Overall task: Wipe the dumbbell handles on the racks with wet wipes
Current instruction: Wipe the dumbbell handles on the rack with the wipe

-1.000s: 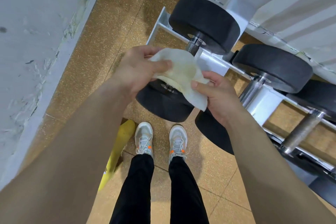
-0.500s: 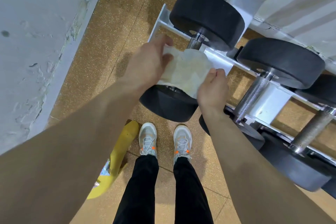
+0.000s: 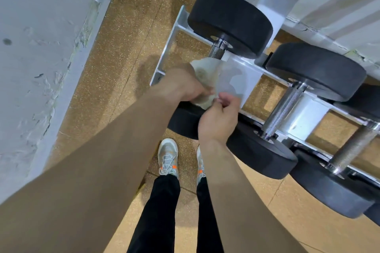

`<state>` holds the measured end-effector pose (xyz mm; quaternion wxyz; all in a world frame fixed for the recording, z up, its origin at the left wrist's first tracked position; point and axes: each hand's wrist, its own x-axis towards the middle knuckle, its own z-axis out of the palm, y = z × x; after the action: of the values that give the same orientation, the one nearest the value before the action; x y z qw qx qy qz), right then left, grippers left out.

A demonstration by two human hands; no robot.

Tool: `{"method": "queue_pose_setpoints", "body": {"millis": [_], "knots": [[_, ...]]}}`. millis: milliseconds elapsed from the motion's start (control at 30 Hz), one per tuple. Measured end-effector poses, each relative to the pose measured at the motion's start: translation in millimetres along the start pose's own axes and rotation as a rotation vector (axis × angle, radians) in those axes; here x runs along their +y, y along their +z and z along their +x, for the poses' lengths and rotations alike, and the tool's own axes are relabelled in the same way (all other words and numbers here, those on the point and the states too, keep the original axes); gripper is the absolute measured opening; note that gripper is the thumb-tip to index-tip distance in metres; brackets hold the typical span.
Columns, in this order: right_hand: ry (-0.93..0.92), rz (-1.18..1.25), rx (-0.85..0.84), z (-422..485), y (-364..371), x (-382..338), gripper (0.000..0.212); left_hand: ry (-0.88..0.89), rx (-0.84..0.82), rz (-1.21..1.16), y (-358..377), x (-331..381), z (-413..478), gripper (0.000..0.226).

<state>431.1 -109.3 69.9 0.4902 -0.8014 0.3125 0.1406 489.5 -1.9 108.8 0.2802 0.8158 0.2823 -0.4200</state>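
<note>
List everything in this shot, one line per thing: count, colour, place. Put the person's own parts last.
Dumbbells: three in a row, black heads, knurled steel handles, on the rack; another black head at the top right edge.
Rack: one, white metal, right of centre.
Wet wipe: one, white with yellowish stains, held over the leftmost dumbbell's handle.
Floor: one, brown speckled, beneath the rack.
Wall: one, grey and scuffed, on the left.
Shoes: two, grey with orange marks, bottom centre.
Trousers: one pair, black, bottom centre.
Left hand: one, grips the wipe.
Right hand: one, pinches the wipe's near edge.
</note>
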Motion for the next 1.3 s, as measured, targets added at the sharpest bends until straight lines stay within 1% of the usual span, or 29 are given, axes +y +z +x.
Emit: {"method": "queue_pose_setpoints", "body": {"millis": [33,67,133,167,267,333,367,400,433,533,567,667,700,767,800,833,867,933,1000,1033,1133,1167,1233,1300], "knots": [[0.032,0.044,0.034,-0.3,3.0,1.1,0.019,0.031,-0.057,0.091,0.6,6.2,3.8,0.054],[0.047,0.071,0.063,-0.4,4.9,1.3,0.018,0.065,-0.075,0.153,2.1,12.1,8.5,0.047],[0.053,0.083,0.09,-0.9,5.9,2.2,0.018,0.081,-0.051,0.152,10.1,17.2,20.1,0.038],[0.047,0.086,0.097,-1.3,6.2,2.8,0.018,0.054,-0.036,0.078,14.2,16.2,24.9,0.041],[0.026,0.088,0.118,-2.6,7.2,3.4,0.016,-0.028,-0.024,-0.33,24.0,10.0,38.8,0.059],[0.007,0.095,0.129,-3.4,8.4,3.8,0.015,-0.037,-0.062,-0.635,27.8,6.2,45.5,0.065],[-0.005,0.092,0.131,-3.1,9.2,4.3,0.018,-0.035,-0.097,-0.751,28.4,5.6,48.6,0.068],[-0.015,0.086,0.133,-2.8,9.5,5.1,0.021,-0.02,-0.131,-0.817,27.8,4.9,50.9,0.072],[-0.019,0.079,0.135,-2.6,9.7,6.4,0.023,0.001,-0.162,-0.841,26.9,3.9,55.2,0.071],[-0.022,0.079,0.128,-1.3,10.4,7.9,0.022,0.101,-0.233,-0.837,16.6,8.7,67.1,0.043],[-0.03,0.075,0.128,-0.9,10.5,8.7,0.023,0.132,-0.249,-0.843,11.7,12.3,69.3,0.039],[-0.062,0.06,0.125,-1.0,9.9,9.5,0.023,0.214,-0.271,-0.888,-0.6,23.4,71.1,0.042],[-0.06,0.055,0.122,-0.6,10.0,9.6,0.023,0.226,-0.241,-0.913,-1.3,26.4,70.0,0.041],[-0.047,0.045,0.115,0.1,9.9,9.4,0.025,0.195,-0.096,-0.891,4.1,28.9,63.2,0.036],[-0.046,0.043,0.114,0.1,9.9,8.7,0.025,0.154,0.002,-0.817,10.5,28.6,59.2,0.032],[-0.05,0.043,0.113,0.4,10.0,8.2,0.025,0.107,0.099,-0.696,20.0,27.0,56.8,0.03],[-0.052,0.042,0.113,0.7,10.0,8.3,0.023,0.063,0.161,-0.556,28.6,25.0,53.5,0.03],[-0.058,0.035,0.107,0.7,9.6,9.1,0.022,-0.012,0.168,-0.31,39.1,22.0,49.1,0.031],[-0.084,0.033,0.101,0.1,10.3,10.2,0.023,-0.044,0.1,-0.194,36.6,19.6,51.6,0.035],[-0.098,0.032,0.102,-0.2,9.9,10.6,0.023,-0.042,0.036,-0.24,32.8,17.8,54.9,0.034],[-0.114,0.039,0.093,-0.2,9.2,11.3,0.025,0.045,-0.166,-0.592,17.9,8.4,60.9,0.033],[-0.114,0.042,0.092,0.2,8.8,12.2,0.028,0.094,-0.231,-0.679,14.7,5.2,64.7,0.031],[-0.125,0.038,0.09,0.5,9.6,13.7,0.032,0.192,-0.345,-0.79,9.8,5.5,74.2,0.033],[-0.133,0.03,0.095,1.2,9.1,14.6,0.03,0.242,-0.455,-0.945,3.8,12.1,78.8,0.029]]}}
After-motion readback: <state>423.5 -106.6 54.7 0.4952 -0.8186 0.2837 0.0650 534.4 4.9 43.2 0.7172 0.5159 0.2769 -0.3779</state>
